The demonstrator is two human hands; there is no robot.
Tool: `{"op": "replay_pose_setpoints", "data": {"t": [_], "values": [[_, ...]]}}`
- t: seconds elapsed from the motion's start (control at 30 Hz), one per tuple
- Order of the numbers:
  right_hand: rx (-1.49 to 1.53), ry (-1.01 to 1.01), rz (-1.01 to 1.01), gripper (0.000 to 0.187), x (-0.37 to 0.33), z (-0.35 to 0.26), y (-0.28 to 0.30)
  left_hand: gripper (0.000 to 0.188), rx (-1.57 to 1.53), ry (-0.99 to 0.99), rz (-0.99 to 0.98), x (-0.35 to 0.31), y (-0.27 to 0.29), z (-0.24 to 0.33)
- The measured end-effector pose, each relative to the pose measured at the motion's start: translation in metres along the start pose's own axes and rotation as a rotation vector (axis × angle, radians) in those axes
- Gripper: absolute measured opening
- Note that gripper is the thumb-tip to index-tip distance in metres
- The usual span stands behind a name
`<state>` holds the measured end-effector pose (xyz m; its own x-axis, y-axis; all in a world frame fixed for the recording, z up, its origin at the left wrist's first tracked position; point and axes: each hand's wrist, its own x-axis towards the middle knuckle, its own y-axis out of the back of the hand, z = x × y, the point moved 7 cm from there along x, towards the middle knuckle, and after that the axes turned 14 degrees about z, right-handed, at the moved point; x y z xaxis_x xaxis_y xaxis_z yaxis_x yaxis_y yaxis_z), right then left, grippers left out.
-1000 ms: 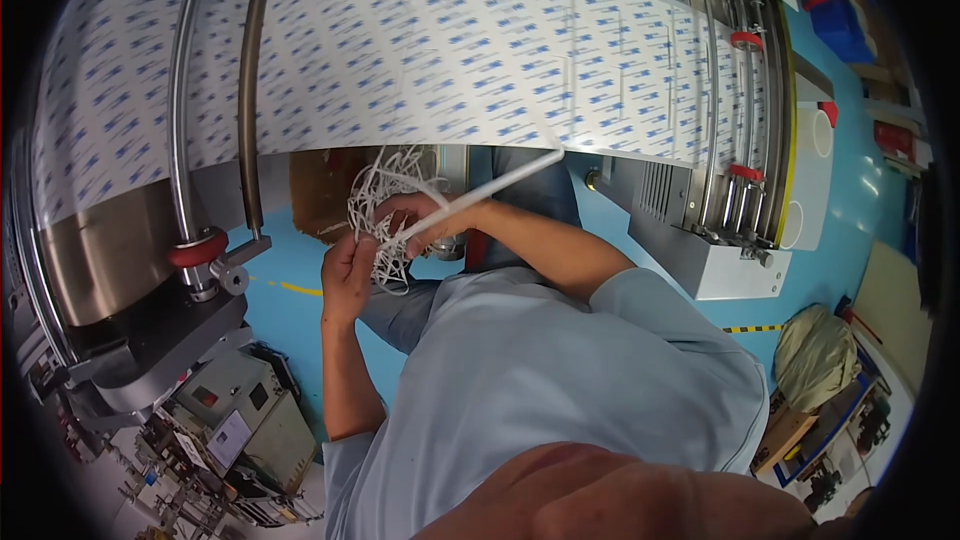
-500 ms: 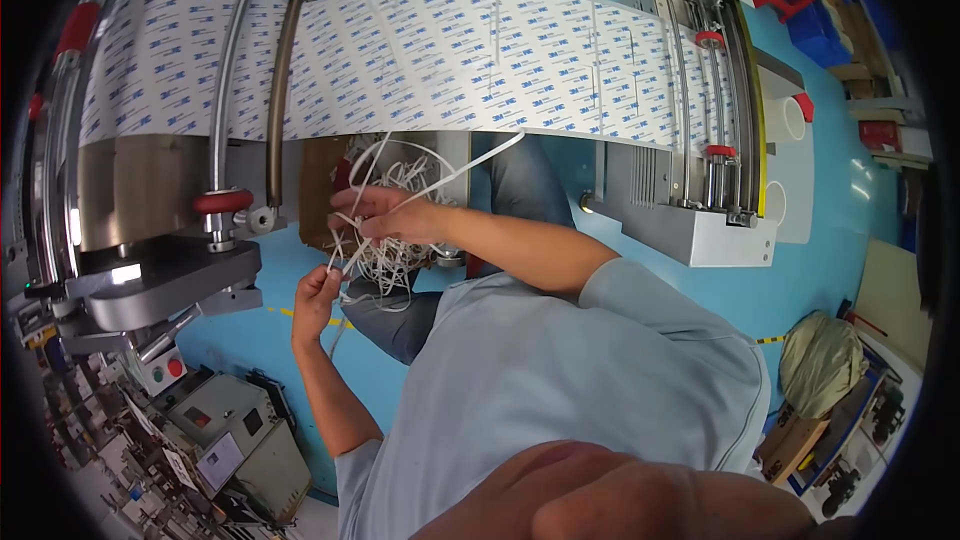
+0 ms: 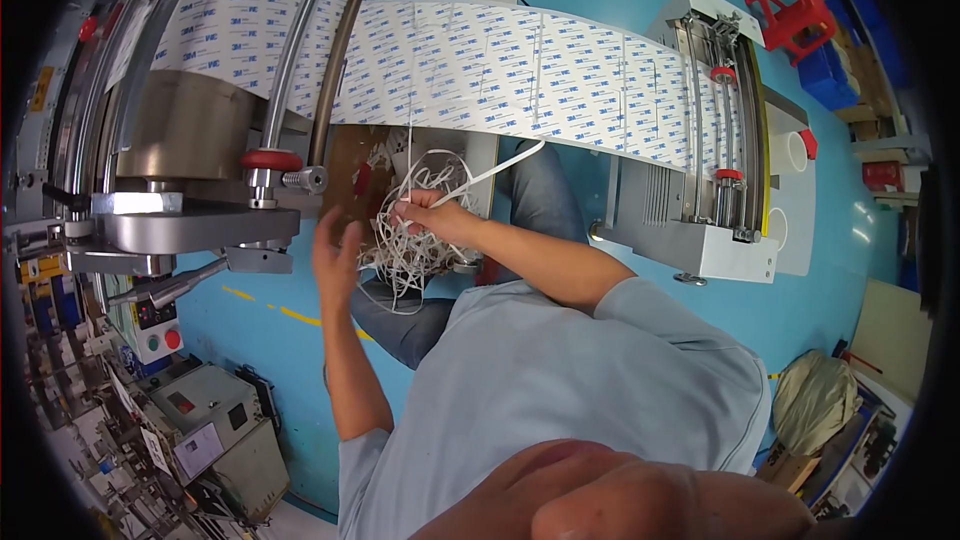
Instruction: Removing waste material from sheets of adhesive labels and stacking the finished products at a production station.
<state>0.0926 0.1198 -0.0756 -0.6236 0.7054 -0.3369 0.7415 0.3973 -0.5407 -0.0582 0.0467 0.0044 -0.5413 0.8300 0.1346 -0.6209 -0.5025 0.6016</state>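
Note:
A wide white sheet [image 3: 460, 65] with blue print stretches across the machine in front of me. From its near edge a narrow white strip [image 3: 495, 171] slants down to my right hand [image 3: 437, 219], whose fingers are closed on it. Below that hand lies a tangle of white strips [image 3: 405, 265], partly over a brown cardboard box [image 3: 349, 160]. A second, thinner strip hangs from the sheet toward the tangle. Left of the tangle is my left hand [image 3: 336, 248], fingers apart and slightly blurred, with nothing visible in it.
At the left stands a metal roller [image 3: 185, 125] with a steel bar and a red-collared rod [image 3: 272, 160] beside it. A machine unit with rollers [image 3: 735, 250] is on the right. My bent legs [image 3: 545, 200] are under the sheet. A red stool [image 3: 795, 20] stands far right.
My left hand has let go of the strips and moved up, its fingers spreading. My right hand has shifted slightly right and closed on the strip. The whole view has shifted a little.

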Motion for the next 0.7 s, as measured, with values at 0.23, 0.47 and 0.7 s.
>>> {"op": "replay_pose_setpoints", "data": {"t": [0.23, 0.47, 0.7], "values": [[0.061, 0.031, -0.064, 0.033, -0.001, 0.022, 0.001, 0.055, 0.018, -0.147, -0.148, -0.002, -0.080, 0.101], [-0.028, 0.104, 0.028, 0.032, -0.017, 0.012, 0.011, 0.037, -0.039, -0.135, -0.337, -0.014, -0.091, 0.099], [-0.045, 0.095, 0.034, 0.029, -0.006, 0.031, -0.002, 0.022, 0.121, -0.462, -0.131, -0.011, -0.078, 0.101]]}}
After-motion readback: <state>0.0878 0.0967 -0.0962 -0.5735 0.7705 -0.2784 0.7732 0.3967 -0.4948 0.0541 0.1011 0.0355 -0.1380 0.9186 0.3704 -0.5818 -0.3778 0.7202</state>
